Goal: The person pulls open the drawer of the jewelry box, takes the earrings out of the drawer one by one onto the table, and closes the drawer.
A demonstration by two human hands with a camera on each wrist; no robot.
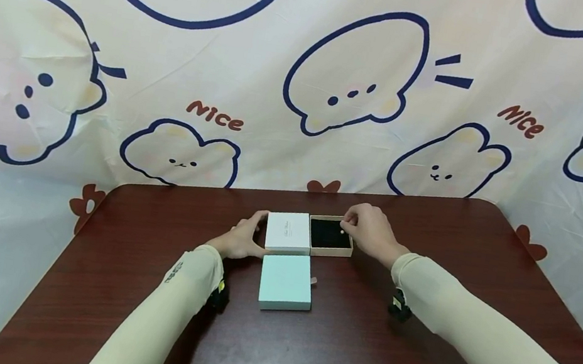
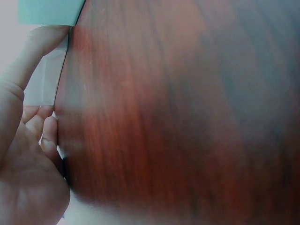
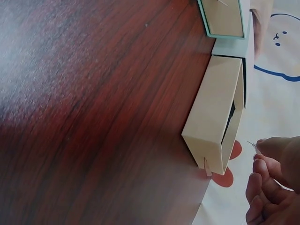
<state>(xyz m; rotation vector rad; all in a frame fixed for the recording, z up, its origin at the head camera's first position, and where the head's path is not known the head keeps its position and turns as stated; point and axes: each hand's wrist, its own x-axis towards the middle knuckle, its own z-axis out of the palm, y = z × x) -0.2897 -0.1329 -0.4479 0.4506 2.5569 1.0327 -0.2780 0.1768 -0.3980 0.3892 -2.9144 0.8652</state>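
A white sleeve of a slide-out jewelry box (image 1: 286, 232), with small print on top, lies on the table. My left hand (image 1: 241, 239) grips its left side, thumb at the near edge and fingers at the far one; the left wrist view shows the thumb (image 2: 44, 40) along its wall. The cream drawer (image 3: 213, 101) sticks out to the right, its black pad (image 1: 323, 235) showing. My right hand (image 1: 370, 229), over the drawer's right end, pinches a tiny thin-pinned piece (image 3: 251, 143), seemingly an earring. A small bright dot shows by the fingertips.
A mint-green box (image 1: 285, 283) lies just in front of the white one, a short ribbon tab (image 1: 313, 281) at its right side. All rest on a dark red-brown wooden table (image 1: 355, 357). A printed cloth (image 1: 339, 170) hangs behind and beside the table.
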